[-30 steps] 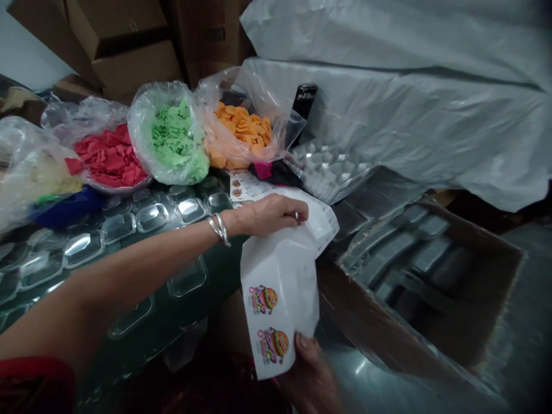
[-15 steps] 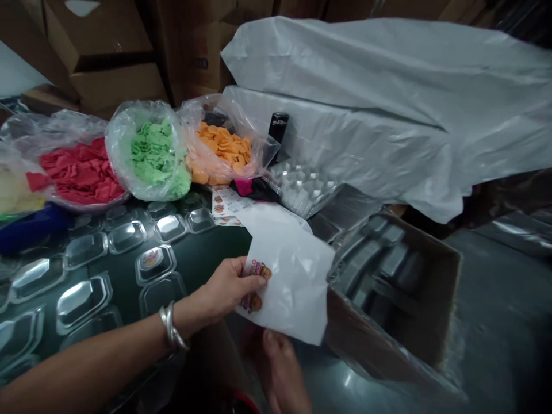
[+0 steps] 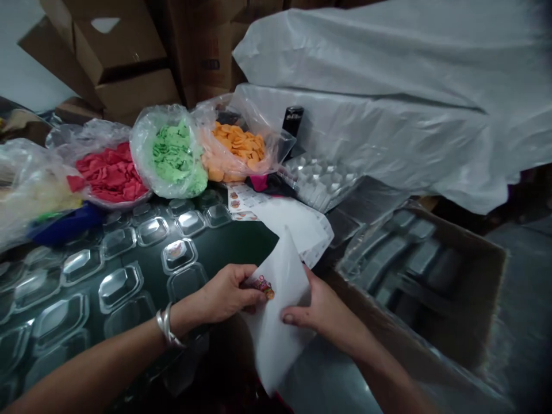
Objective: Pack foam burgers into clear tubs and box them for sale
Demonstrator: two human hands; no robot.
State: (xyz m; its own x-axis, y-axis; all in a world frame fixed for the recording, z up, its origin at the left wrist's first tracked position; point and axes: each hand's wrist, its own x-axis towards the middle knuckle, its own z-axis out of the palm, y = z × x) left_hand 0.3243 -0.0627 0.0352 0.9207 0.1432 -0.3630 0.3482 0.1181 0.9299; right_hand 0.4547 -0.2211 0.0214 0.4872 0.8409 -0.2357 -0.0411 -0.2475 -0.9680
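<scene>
Between my hands is a white sticker sheet [image 3: 282,276], bent along its length, with a colourful printed label near its left edge. My left hand [image 3: 230,294], a silver bangle on its wrist, pinches that edge, thumb beside the label. My right hand [image 3: 319,307] grips the sheet's right side, thumb in front and fingers hidden behind. To the left, clear plastic containers [image 3: 121,286] stand in rows on the dark green table [image 3: 215,247]. One container [image 3: 179,253] bears a similar label. More sticker sheets [image 3: 297,221] lie just beyond my hands.
Open plastic bags hold red pieces [image 3: 112,172], green pieces [image 3: 175,152] and orange discs [image 3: 239,142]. A black canister [image 3: 293,122] stands behind a stack of clear plastic trays [image 3: 321,178]. At right is an open cardboard box [image 3: 470,310] of plastic containers. Cardboard boxes [image 3: 133,95] stand behind.
My right hand has come up from below and taken hold of the sheet's right side. The sheet has gone from nearly flat to bent and more upright. The view has shifted left.
</scene>
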